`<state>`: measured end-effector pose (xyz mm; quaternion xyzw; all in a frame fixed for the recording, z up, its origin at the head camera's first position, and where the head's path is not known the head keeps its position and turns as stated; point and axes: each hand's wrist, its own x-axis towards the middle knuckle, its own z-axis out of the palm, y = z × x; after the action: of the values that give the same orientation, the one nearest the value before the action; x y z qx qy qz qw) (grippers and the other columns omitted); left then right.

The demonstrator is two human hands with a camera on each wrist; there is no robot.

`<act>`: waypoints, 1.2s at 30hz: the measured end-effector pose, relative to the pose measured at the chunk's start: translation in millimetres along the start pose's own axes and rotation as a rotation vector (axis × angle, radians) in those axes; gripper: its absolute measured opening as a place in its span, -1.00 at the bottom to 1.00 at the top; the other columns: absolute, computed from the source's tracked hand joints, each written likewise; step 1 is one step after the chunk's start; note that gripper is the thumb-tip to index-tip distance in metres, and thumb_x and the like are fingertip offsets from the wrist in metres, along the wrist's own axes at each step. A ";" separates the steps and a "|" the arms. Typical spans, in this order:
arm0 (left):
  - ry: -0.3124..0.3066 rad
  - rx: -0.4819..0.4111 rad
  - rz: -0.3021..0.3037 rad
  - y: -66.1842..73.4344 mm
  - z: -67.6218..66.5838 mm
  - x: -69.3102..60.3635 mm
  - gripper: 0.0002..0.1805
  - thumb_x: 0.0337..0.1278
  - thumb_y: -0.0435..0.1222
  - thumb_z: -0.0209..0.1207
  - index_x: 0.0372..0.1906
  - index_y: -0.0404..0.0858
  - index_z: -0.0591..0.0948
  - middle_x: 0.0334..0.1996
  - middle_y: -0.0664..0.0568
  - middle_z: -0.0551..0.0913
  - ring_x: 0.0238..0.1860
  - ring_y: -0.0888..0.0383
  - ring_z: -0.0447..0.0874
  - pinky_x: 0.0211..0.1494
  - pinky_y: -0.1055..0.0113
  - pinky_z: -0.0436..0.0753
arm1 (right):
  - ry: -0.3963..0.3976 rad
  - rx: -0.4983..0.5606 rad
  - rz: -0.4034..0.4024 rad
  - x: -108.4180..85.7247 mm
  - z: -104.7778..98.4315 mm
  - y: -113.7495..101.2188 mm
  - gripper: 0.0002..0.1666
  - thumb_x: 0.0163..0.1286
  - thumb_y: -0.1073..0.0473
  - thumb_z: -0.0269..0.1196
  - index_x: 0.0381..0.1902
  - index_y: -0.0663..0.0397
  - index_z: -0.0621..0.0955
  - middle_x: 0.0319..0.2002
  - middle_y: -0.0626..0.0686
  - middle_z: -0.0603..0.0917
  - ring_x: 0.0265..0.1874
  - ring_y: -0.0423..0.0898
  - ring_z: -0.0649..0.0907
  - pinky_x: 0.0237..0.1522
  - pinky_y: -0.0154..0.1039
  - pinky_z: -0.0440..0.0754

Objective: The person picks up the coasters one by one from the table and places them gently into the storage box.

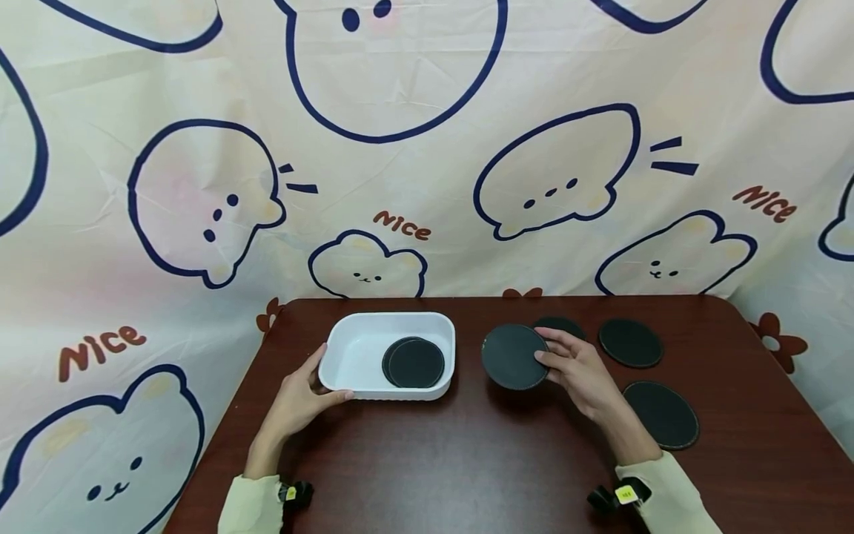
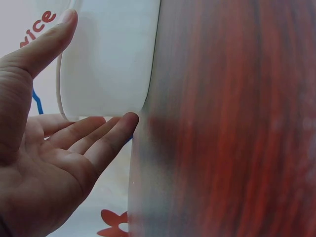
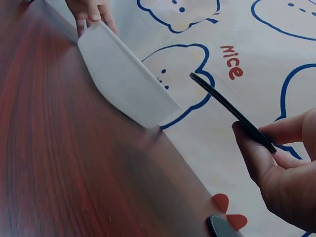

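Note:
My left hand holds the left end of a white rectangular plastic tub, thumb along its front wall and fingers against its end wall. Inside the tub, toward its right, lie overlapping round black coasters. To the right of the tub, my right hand pinches another black coaster by its right edge. In the right wrist view that coaster appears edge-on, raised above the table, between thumb and fingers. Its far side is apart from the tub.
Black coasters lie on the dark wooden table: one partly hidden behind the right hand, one at the back right, and one beside the right forearm. A printed cloth hangs behind the table.

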<state>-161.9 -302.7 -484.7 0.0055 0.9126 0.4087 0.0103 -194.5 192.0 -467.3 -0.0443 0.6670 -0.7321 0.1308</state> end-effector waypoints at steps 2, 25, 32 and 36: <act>0.000 -0.002 0.002 -0.1 -0.9 -0.1 0.31 0.08 0.03 0.61 0.76 -0.23 0.05 0.63 -0.34 0.32 0.49 -0.30 0.55 0.37 -0.12 0.67 | 0.000 0.017 -0.003 3.2 5.5 -0.8 -0.22 0.64 0.24 0.24 0.66 0.30 0.22 0.13 -0.05 0.70 0.02 -0.26 0.79 0.04 -0.34 0.80; 0.000 0.010 0.005 0.5 -1.6 -0.6 0.30 0.07 0.04 0.61 0.75 -0.23 0.06 0.62 -0.35 0.33 0.47 -0.31 0.55 0.35 -0.11 0.69 | -0.001 0.117 0.039 37.9 58.3 4.1 -0.31 0.62 0.35 0.19 0.63 0.21 0.31 0.11 0.06 0.67 -0.04 -0.20 0.80 0.02 -0.29 0.82; 0.002 0.011 0.005 -0.6 -1.8 -0.5 0.30 0.08 0.03 0.61 0.75 -0.25 0.06 0.62 -0.35 0.33 0.47 -0.32 0.56 0.35 -0.11 0.69 | -0.009 0.152 0.045 46.7 77.7 6.3 -0.32 0.60 0.38 0.20 0.61 0.22 0.34 0.09 0.07 0.68 -0.03 -0.18 0.80 0.04 -0.25 0.82; 0.000 0.011 0.009 -0.6 -1.4 0.1 0.30 0.08 0.03 0.61 0.75 -0.25 0.07 0.62 -0.35 0.33 0.48 -0.32 0.55 0.35 -0.11 0.69 | -0.006 0.160 0.052 49.7 86.8 7.1 -0.33 0.59 0.39 0.21 0.59 0.22 0.37 0.08 0.08 0.69 -0.04 -0.18 0.81 0.03 -0.26 0.83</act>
<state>-162.0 -304.1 -484.3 0.0097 0.9147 0.4038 0.0082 -220.6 95.3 -470.5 -0.0186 0.6067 -0.7795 0.1548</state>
